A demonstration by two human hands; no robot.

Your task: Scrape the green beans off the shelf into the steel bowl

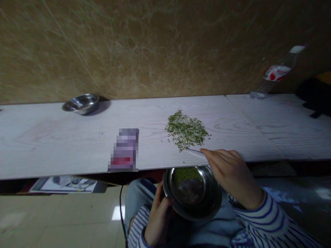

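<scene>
My left hand [160,215] grips the rim of a steel bowl [214,203], its thumb over the edge. The bowl is held below the table's front edge, above my lap, with green beans [187,174] gathered at its far side. My right hand [230,172] is closed on a thin pale strip [194,152], perhaps a card seen edge-on. The strip's tip touches the near edge of a loose patch of small green beans [186,130] on the table. A lone bean lies between the patch and the bowl.
The pale wood-grain table [144,117] runs along a marble-patterned wall [155,48]. An empty steel bowl [84,103] sits tilted at the back left. A blurred-out phone-shaped item [125,150] lies near the front edge. A plastic bottle [276,74] and a black item [315,94] stand at right.
</scene>
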